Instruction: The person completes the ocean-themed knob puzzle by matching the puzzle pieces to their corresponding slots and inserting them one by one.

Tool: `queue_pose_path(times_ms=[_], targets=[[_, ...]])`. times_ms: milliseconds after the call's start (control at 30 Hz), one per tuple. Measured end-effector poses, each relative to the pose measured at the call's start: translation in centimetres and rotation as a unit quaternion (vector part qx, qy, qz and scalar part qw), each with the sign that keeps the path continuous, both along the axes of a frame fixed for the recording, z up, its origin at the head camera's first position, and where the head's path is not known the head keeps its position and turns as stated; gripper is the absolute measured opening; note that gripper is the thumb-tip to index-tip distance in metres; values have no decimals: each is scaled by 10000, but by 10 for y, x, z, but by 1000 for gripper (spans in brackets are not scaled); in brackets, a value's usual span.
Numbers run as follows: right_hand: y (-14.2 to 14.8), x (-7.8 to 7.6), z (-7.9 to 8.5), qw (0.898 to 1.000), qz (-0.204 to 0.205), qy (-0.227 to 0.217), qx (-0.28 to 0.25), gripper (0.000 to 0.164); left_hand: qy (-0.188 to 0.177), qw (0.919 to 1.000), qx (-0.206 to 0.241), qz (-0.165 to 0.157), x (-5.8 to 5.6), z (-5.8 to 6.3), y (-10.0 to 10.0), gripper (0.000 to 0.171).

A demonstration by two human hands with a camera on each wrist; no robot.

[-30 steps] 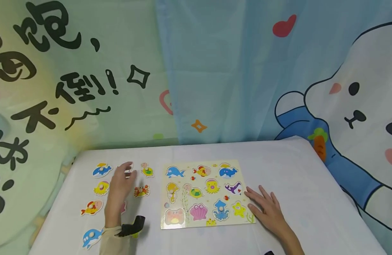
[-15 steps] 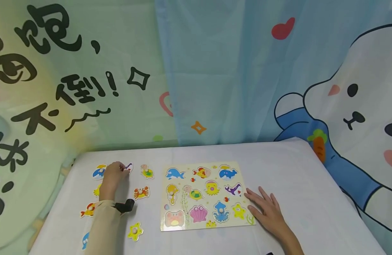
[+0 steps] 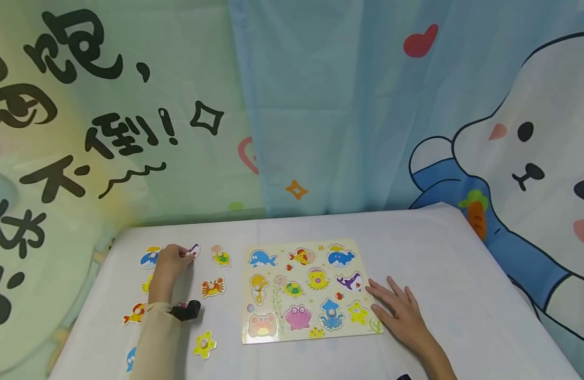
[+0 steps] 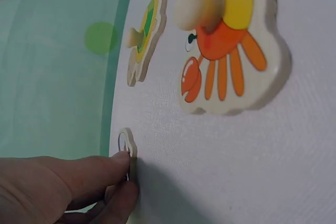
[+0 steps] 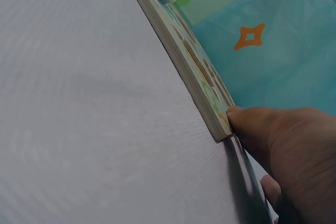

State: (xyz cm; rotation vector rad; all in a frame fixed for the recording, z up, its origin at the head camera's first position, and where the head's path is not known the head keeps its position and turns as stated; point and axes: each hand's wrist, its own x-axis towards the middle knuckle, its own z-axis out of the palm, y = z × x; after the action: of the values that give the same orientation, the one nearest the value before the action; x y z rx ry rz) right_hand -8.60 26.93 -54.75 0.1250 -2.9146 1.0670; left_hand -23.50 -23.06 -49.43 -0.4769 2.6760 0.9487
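My left hand (image 3: 170,264) pinches a small purple-and-white whale puzzle piece (image 3: 195,250) between thumb and fingertips at the upper left of the table. In the left wrist view the fingers cover most of that piece (image 4: 124,139), which shows edge-on close over the cloth. Just beyond lies a knobbed turtle piece (image 3: 221,256), and nearer, a crab piece (image 3: 213,287). The yellow sea-animal puzzle board (image 3: 316,338) lies flat in the middle, with knobbed seahorse and squid pieces in it. At its right edge rests my right hand (image 3: 400,315), fingers spread, thumb touching the board's corner.
Left of and under my left forearm are more knobbed pieces: a blue whale (image 3: 150,257), a red-yellow fish (image 3: 134,313) and a partly hidden blue one (image 3: 131,359). A yellow star piece (image 3: 205,345) lies nearer the front. A printed curtain (image 3: 320,105) hangs behind the white table.
My left hand has moved a little left and its fingers have closed on the purple whale piece, after reaching over it. The right hand stays at the board's edge.
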Motion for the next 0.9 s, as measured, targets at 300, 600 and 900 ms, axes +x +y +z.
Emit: queue_pose_path(times_ms=[300, 600, 900], targets=[[0, 1, 1, 9999, -2, 100, -9, 40, 376, 9991, 63, 199, 4, -5, 6, 29], [-4, -2, 0, 9998, 68, 164, 23, 40, 897, 9948, -133, 463, 20, -8, 14, 25], [-1, 0, 3, 10000, -14, 39, 82, 40, 1612, 9868, -156, 24, 35, 0, 50, 25]])
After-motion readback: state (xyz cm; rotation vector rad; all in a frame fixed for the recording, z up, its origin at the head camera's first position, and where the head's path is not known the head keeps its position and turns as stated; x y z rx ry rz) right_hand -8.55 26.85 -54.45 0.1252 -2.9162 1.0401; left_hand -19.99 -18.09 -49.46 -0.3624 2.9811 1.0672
